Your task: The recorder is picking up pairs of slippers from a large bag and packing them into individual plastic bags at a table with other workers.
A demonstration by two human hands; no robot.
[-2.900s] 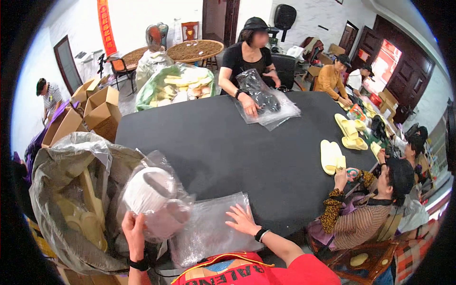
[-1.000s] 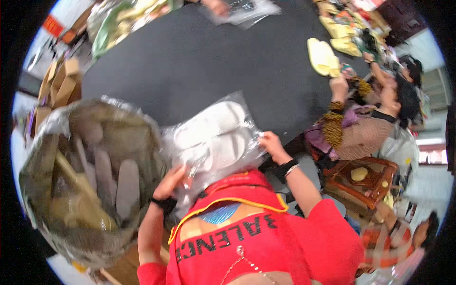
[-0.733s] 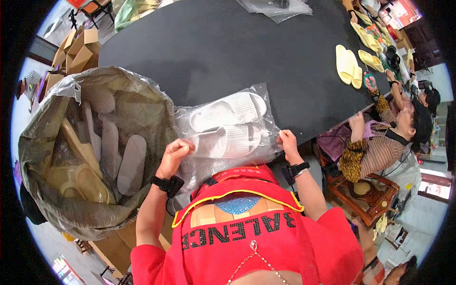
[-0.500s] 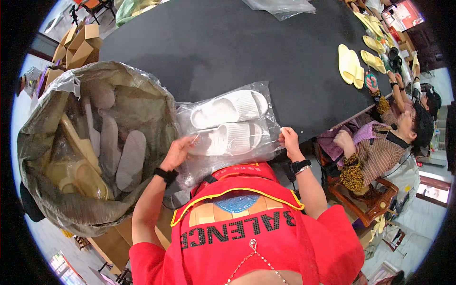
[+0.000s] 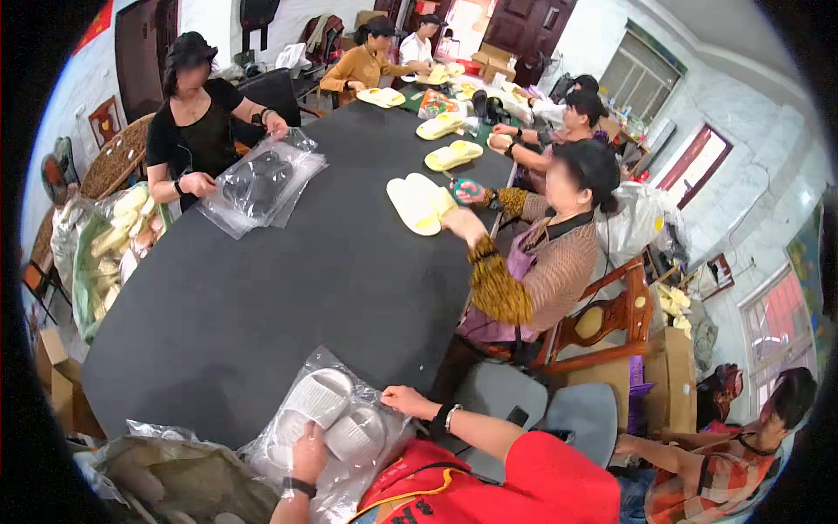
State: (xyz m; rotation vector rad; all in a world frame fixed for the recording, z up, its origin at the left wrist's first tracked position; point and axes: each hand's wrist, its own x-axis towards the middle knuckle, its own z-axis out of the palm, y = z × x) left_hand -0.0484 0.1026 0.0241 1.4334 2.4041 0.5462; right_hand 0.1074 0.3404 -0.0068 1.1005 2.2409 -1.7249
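Lying at the near edge of a dark oval table (image 5: 288, 288), a clear plastic bag (image 5: 327, 432) with a pair of white slippers (image 5: 327, 419) inside is held by both hands. The slippers are set side by side, their long axes running from lower left to upper right, toes aimed away toward the table's middle. The left hand (image 5: 307, 454), wearing a dark wrist strap, is closed on the bag's near edge just below the slippers; the right hand (image 5: 406, 402) is pinching the bag's right edge, so the slippers sit between the two hands. Just left of the bag, a large crinkled clear sack (image 5: 175, 476) is seen at the table's corner. Across the table, another clear bag with dark slippers (image 5: 260, 183) is held flat by a person in black. Pale yellow slippers (image 5: 419, 203) are laid out along the right side before seated people. Brown cardboard boxes (image 5: 52, 375) are stacked at the far left, beside a sack of yellow slippers (image 5: 118, 244).
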